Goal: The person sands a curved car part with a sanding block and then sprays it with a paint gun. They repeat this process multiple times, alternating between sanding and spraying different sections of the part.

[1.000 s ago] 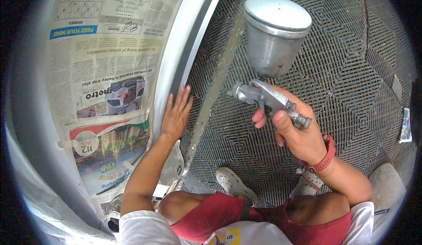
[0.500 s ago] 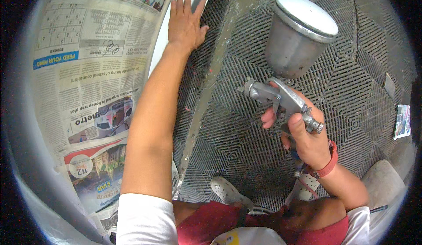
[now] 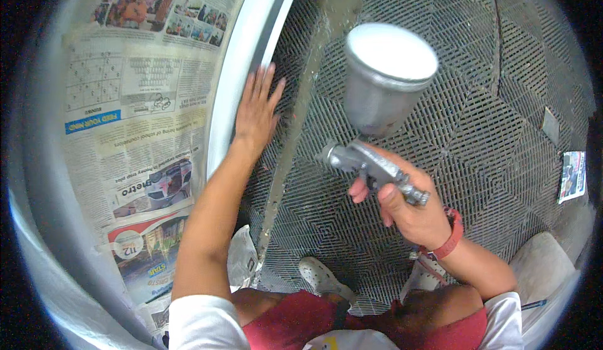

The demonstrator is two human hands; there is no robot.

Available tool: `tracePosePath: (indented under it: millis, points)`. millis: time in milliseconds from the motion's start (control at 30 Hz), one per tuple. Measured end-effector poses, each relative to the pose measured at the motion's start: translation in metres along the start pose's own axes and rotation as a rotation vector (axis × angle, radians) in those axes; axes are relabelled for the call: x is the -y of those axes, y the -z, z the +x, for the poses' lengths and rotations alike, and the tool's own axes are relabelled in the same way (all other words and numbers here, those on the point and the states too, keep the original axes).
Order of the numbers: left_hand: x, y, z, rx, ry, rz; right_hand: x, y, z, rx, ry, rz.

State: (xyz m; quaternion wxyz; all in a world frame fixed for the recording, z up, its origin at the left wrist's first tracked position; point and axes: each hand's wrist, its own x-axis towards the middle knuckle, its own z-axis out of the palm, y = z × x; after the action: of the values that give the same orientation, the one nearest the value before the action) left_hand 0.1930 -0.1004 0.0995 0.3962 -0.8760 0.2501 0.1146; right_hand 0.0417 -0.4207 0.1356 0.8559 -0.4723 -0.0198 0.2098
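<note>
My left hand [image 3: 255,108] lies flat with its fingers stretched out along the edge of a long white painted panel [image 3: 233,80]. In my right hand [image 3: 418,208] is a metal spray gun [image 3: 370,164], my fingers wrapped round its handle and trigger area. A grey paint cup [image 3: 380,102] with a white lid [image 3: 392,51] sits on top of the gun, slightly blurred. The gun's nozzle points left, toward the panel, with a gap between them. Most of the gun's handle is hidden by my hand.
Newspaper sheets [image 3: 144,117] cover the surface left of the panel. Grey ridged floor tiles [image 3: 490,149] lie under me, crossed by a bare strip [image 3: 295,124]. My light clogs [image 3: 323,281] stand below. A printed packet [image 3: 572,177] and a small flat piece [image 3: 550,124] lie at right.
My left hand has slid nearer to me along the panel edge. The spray gun in my right hand has moved left and slightly nearer. The view has shifted a little.
</note>
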Motion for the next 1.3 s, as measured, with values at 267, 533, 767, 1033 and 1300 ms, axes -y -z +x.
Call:
tracePosePath:
  millis: [267,533,767,1033,1300]
  points:
    - [0.005,-0.020,-0.200,0.506,-0.183,0.063,0.026,0.024,0.040,0.179,0.040,0.036]
    - [0.032,0.002,-0.202,0.553,-0.227,0.256,0.112,0.032,0.089,0.055,0.061,-0.082]
    - [0.042,0.031,-0.047,0.154,-0.011,-0.086,0.126,0.019,0.099,0.000,0.081,-0.207]
    - [0.065,0.082,0.146,-0.144,0.123,-0.094,0.124,0.021,0.078,-0.171,0.135,-0.098]
    - [0.089,0.114,0.293,-0.219,0.147,0.051,0.135,0.047,0.047,-0.240,0.142,-0.183]
